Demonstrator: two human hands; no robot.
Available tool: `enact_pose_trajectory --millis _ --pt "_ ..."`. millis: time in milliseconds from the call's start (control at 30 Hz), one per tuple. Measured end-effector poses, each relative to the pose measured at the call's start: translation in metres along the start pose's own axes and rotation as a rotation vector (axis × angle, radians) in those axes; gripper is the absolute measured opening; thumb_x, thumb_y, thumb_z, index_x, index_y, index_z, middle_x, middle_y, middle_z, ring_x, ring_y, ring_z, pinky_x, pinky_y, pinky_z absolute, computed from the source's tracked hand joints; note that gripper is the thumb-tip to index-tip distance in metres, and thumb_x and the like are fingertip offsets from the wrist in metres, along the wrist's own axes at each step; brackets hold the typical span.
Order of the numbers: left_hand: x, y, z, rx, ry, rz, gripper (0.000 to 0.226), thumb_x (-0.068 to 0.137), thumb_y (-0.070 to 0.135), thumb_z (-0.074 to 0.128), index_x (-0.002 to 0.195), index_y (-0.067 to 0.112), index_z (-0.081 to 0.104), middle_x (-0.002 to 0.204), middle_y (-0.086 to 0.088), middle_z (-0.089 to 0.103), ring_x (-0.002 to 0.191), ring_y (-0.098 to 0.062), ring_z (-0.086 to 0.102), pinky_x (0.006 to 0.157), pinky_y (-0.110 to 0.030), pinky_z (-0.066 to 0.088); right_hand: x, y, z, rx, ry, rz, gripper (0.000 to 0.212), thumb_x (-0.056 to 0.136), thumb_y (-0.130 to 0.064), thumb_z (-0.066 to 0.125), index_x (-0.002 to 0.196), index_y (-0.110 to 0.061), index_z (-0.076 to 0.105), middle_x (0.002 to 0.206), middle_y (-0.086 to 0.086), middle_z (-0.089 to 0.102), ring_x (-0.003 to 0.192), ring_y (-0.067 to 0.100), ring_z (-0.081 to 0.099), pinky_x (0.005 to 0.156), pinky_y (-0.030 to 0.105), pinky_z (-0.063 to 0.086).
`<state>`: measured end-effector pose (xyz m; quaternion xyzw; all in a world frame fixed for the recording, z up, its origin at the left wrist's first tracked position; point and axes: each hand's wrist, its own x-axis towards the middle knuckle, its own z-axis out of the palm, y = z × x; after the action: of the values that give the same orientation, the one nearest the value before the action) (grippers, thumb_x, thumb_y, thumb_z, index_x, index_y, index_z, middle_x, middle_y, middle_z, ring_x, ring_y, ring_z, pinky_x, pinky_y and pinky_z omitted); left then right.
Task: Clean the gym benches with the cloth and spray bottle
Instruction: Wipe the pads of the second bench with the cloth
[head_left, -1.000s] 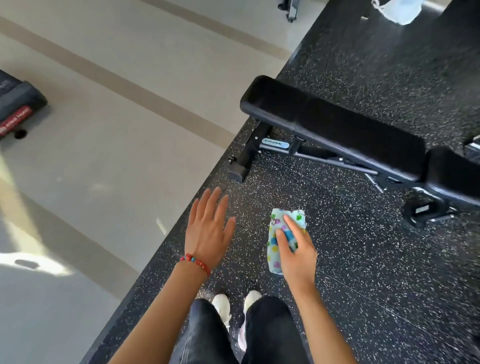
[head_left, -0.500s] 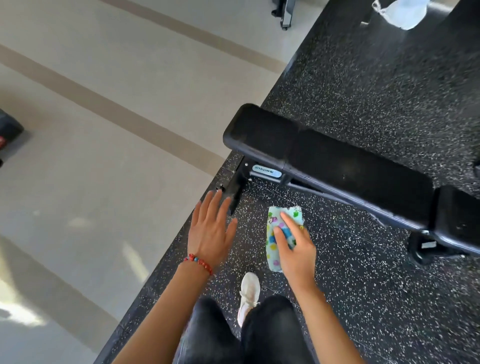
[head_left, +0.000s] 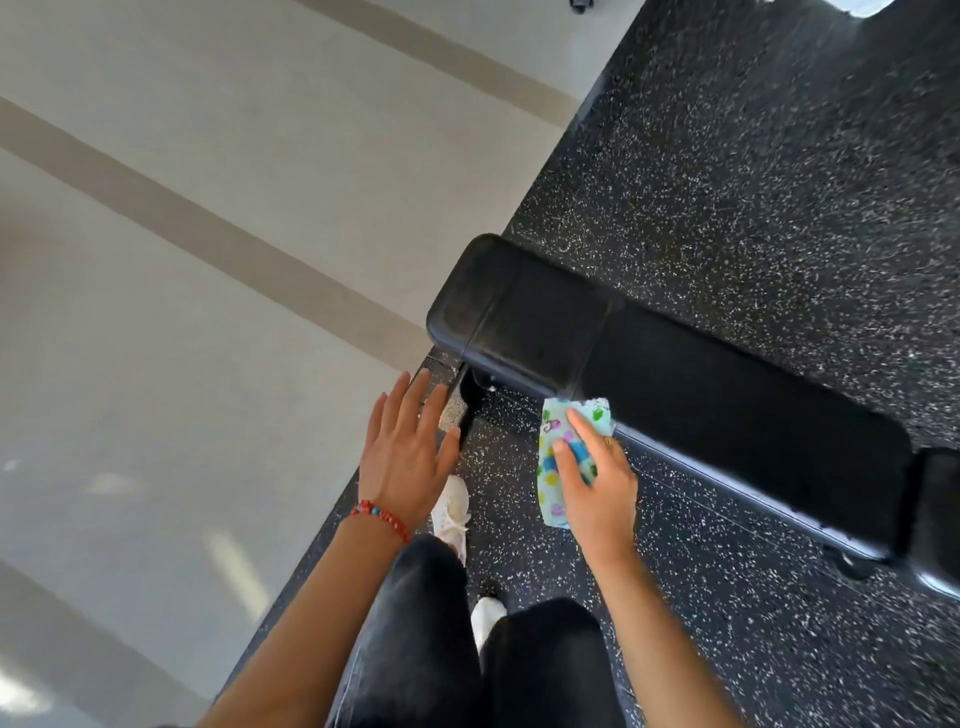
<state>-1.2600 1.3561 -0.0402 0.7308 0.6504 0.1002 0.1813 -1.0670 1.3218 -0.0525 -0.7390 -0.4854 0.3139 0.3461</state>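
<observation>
the person stands beside a black padded gym bench (head_left: 675, 374) set on speckled rubber floor (head_left: 753, 182). the right hand (head_left: 592, 483) pinches a folded, brightly patterned cloth (head_left: 558, 457), its top edge level with the near side of the bench pad, though whether it touches the pad cannot be told. the left hand (head_left: 405, 447) hangs apart with fingers spread wide, holding nothing. no spray bottle is in view. judging from this, wiping of this bench looks about to begin: the pad shows no clear wet streaks, so nearly the whole surface seems left to clean, and any other benches lie out of view.
</observation>
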Motion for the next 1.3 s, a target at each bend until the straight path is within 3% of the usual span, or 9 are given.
enact_pose_trajectory --millis 300,467,533,667,833,1000,1100,1200,1300 --pt "0.126 -0.031 0.059 0.066 -0.121 0.065 0.053 0.092 0.036 0.028 0.128 0.002 0.05 0.135 -0.022 0.048 0.126 -0.042 0.041 0.105 -0.051 0.022 0.109 0.038 0.054 -0.068 -0.023 0.068 0.036 0.088 -0.021 0.059 0.123 -0.029 0.057 0.113 0.006 0.057 0.099 0.019 0.059 0.086 0.032 0.048" --pt "0.172 -0.047 0.123 0.05 -0.134 0.049 0.054 0.091 0.034 0.029 0.125 -0.001 0.051 0.133 -0.024 0.049 0.125 -0.044 0.041 0.102 -0.056 0.029 0.162 0.083 0.08 -0.119 -0.03 0.008 0.036 0.088 -0.02 0.06 0.123 -0.024 0.057 0.103 0.005 0.056 0.085 0.01 0.056 0.076 0.02 0.046" --pt "0.185 -0.056 0.152 0.039 -0.131 0.03 0.054 0.091 0.033 0.029 0.125 -0.003 0.051 0.132 -0.026 0.049 0.125 -0.044 0.041 0.102 -0.056 0.029 0.181 0.103 0.09 -0.146 -0.058 -0.015 0.036 0.087 -0.02 0.061 0.123 -0.024 0.058 0.1 0.006 0.056 0.084 0.014 0.058 0.074 0.025 0.048" --pt "0.201 -0.074 0.203 0.042 -0.089 0.004 0.053 0.09 0.03 0.034 0.128 -0.003 0.049 0.135 -0.025 0.046 0.127 -0.043 0.039 0.105 -0.054 0.027 0.209 0.138 0.112 -0.256 -0.091 -0.132 0.036 0.085 -0.017 0.065 0.121 -0.021 0.06 0.096 0.012 0.057 0.082 0.027 0.062 0.067 0.037 0.053" --pt "0.217 -0.083 0.245 0.022 0.001 -0.04 0.052 0.092 0.029 0.035 0.135 0.001 0.042 0.143 -0.02 0.037 0.134 -0.038 0.029 0.109 -0.053 0.022 0.234 0.169 0.143 -0.509 -0.155 -0.387 0.029 0.084 -0.022 0.065 0.112 -0.015 0.066 0.076 0.017 0.056 0.06 0.031 0.057 0.046 0.036 0.052" --pt "0.222 -0.079 0.261 0.06 0.06 -0.067 0.05 0.091 0.024 0.037 0.134 0.0 0.041 0.143 -0.022 0.037 0.133 -0.04 0.03 0.108 -0.056 0.02 0.247 0.177 0.149 -0.579 -0.142 -0.514 0.032 0.087 -0.029 0.05 0.11 -0.014 0.067 0.069 0.016 0.053 0.052 0.028 0.052 0.041 0.03 0.049" --pt "0.222 -0.078 0.265 0.063 0.092 -0.082 0.049 0.092 0.023 0.037 0.134 -0.001 0.041 0.143 -0.022 0.037 0.134 -0.039 0.029 0.109 -0.055 0.017 0.266 0.169 0.151 -0.586 -0.149 -0.518 0.032 0.086 -0.027 0.053 0.111 -0.014 0.067 0.072 0.019 0.055 0.056 0.033 0.054 0.043 0.034 0.05" --pt "0.222 -0.079 0.27 0.079 0.129 -0.077 0.049 0.092 0.023 0.036 0.135 0.0 0.04 0.144 -0.02 0.036 0.134 -0.035 0.027 0.11 -0.052 0.015 0.316 0.152 0.164 -0.533 -0.078 -0.394 0.031 0.086 -0.025 0.06 0.117 -0.017 0.063 0.09 0.023 0.056 0.077 0.039 0.057 0.056 0.039 0.048" --pt "0.222 -0.08 0.273 0.093 0.149 -0.072 0.049 0.093 0.024 0.035 0.136 0.001 0.039 0.144 -0.02 0.036 0.135 -0.034 0.027 0.111 -0.05 0.014 0.359 0.142 0.18 -0.56 0.013 -0.338 0.034 0.09 -0.03 0.054 0.123 -0.024 0.057 0.101 0.018 0.056 0.089 0.034 0.055 0.064 0.038 0.044"
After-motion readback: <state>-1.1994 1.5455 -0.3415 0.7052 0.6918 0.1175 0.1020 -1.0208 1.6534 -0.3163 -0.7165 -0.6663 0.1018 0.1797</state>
